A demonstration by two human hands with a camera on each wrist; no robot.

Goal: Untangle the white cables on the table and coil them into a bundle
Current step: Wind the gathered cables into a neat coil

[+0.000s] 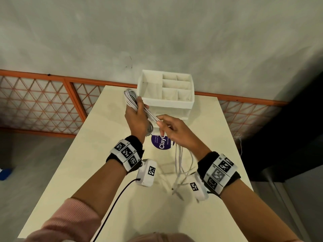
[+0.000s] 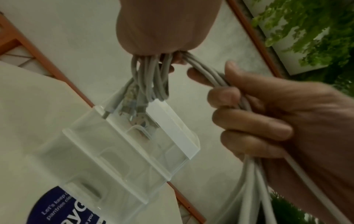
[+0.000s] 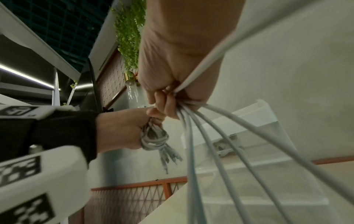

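Observation:
My left hand (image 1: 139,110) is raised above the table and grips a coil of white cables (image 1: 130,97), whose loops stick out above and below the fist. In the left wrist view the coil's lower loops and plug ends (image 2: 151,81) hang under the palm. Just to the right, my right hand (image 1: 162,124) is curled round several loose strands (image 1: 180,159) that run from the coil through its fist and hang down to the table. Their plug ends (image 1: 176,188) lie on the tabletop near my right wrist. The right wrist view shows the strands (image 3: 208,145) fanning out below the fist.
A white organizer box (image 1: 174,105) with several compartments stands at the table's far edge, right behind my hands. A round purple sticker (image 1: 160,143) lies on the cream table (image 1: 78,180) beneath them. An orange lattice railing (image 1: 43,102) runs behind the table.

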